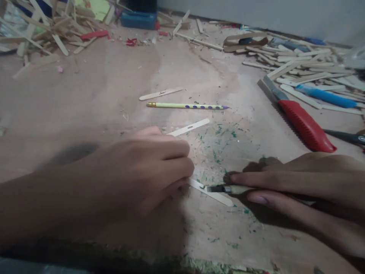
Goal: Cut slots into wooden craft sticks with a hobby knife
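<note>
My left hand point(159, 167) is closed, fingers curled, over the near end of a popsicle stick point(219, 198) lying slantwise on the table. A small dark nick shows in that stick beside the fingers. My right hand point(302, 186) grips a small carving chisel point(221, 189) by its light wooden handle. The chisel's flat metal blade touches the stick at the nick. A second popsicle stick point(198, 124), with a slot in it, sticks out beyond my left fingers; its other end is hidden. Farther off lie a spotted pencil point(188, 106) and another notched popsicle stick point(159, 94).
A red-handled saw point(305, 125) lies to the right, near a blue pen-like tool point(327, 96) and a heap of popsicle sticks point(308, 68). Another stick pile point(48, 26) fills the far left, beside a blue box point(138, 20). Green marks cover the wooden table point(99, 91).
</note>
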The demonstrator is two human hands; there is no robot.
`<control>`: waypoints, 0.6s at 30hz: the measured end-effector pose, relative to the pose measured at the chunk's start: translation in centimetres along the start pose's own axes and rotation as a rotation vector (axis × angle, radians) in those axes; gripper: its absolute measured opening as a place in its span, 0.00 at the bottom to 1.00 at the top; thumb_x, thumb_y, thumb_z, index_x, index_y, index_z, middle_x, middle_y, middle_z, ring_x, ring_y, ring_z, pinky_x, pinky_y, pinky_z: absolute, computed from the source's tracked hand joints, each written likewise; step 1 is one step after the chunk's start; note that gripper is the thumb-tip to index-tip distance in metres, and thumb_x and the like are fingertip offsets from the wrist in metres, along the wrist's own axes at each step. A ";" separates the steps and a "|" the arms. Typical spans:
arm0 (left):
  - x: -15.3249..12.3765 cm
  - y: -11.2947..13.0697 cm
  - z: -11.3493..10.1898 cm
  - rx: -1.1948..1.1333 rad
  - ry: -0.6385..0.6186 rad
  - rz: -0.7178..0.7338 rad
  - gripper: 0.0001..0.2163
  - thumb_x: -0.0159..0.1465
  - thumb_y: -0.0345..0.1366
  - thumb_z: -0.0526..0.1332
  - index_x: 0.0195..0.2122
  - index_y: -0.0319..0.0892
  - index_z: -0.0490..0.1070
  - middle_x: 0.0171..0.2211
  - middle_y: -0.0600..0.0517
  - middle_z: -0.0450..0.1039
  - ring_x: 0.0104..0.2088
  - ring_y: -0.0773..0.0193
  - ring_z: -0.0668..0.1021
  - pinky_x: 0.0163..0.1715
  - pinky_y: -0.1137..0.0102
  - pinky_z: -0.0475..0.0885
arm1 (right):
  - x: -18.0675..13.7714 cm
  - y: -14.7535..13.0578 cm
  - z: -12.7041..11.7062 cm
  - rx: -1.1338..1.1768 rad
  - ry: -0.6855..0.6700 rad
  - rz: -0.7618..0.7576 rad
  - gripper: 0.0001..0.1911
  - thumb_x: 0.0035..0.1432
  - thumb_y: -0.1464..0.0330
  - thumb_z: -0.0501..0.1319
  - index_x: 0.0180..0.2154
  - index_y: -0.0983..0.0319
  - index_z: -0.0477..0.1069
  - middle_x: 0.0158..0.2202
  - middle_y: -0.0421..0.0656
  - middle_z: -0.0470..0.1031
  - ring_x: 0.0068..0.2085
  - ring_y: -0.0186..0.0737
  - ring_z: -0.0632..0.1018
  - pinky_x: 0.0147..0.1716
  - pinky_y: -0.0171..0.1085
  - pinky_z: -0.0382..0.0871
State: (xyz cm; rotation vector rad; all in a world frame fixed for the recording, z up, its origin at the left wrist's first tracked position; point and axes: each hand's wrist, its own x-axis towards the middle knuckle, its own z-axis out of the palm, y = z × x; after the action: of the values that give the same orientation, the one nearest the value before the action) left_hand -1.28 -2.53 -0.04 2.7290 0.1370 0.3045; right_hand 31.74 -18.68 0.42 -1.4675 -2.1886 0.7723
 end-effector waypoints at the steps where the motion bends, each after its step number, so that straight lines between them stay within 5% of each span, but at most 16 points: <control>1: 0.1 0.0 0.0 -0.009 -0.003 -0.004 0.17 0.91 0.28 0.60 0.45 0.44 0.87 0.43 0.52 0.88 0.42 0.56 0.86 0.51 0.59 0.78 | 0.0 0.0 0.0 0.032 -0.013 -0.010 0.20 0.92 0.58 0.65 0.72 0.38 0.90 0.55 0.40 0.99 0.41 0.50 0.98 0.35 0.43 0.93; 18: 0.3 0.1 -0.3 -0.089 0.000 -0.056 0.12 0.81 0.22 0.67 0.42 0.46 0.83 0.41 0.54 0.87 0.42 0.58 0.85 0.48 0.64 0.76 | 0.8 -0.6 0.1 0.034 -0.031 -0.035 0.22 0.94 0.57 0.60 0.58 0.44 0.96 0.48 0.44 0.98 0.40 0.52 0.96 0.31 0.43 0.88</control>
State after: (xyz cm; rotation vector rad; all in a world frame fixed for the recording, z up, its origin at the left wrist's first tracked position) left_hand -1.07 -2.45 0.28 2.6325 0.1945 0.2882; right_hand 30.96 -18.17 0.69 -1.4061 -2.2071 0.8219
